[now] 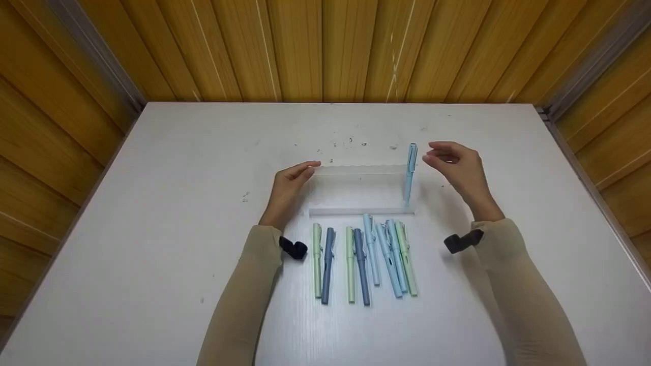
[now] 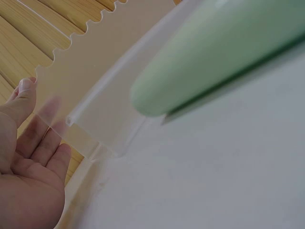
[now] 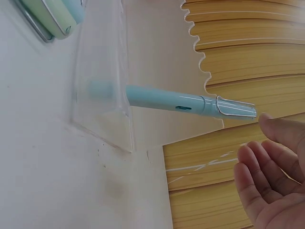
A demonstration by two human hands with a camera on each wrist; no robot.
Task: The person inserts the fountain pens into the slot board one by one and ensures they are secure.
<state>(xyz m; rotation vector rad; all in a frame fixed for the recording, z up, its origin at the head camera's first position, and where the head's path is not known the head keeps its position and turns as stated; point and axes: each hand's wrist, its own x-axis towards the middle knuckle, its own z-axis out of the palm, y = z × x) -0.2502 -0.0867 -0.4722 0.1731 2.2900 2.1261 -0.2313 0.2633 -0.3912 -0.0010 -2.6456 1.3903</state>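
We've got pen stand [image 1: 356, 194] on table [image 1: 178, 203], panelled wall [image 1: 300, 51] behind. One pen [image 1: 410, 175] near-upright in stand's right end. Left hand [image 1: 288, 190] at stand's left end; right hand [image 1: 462, 170] just right of near-upright pen, not touching. Eight loose pens [image 1: 362, 267] lie in front of stand, our side: two left, six right, gap between.

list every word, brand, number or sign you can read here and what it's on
There is no readable text in any view.
Light blue pen: a small dark mark on the barrel, no legible letters.
Lying pens: too small to tell whether they bear any lettering.
Clear stand: no label visible.
Table: only scattered dark marks, none readable as writing.
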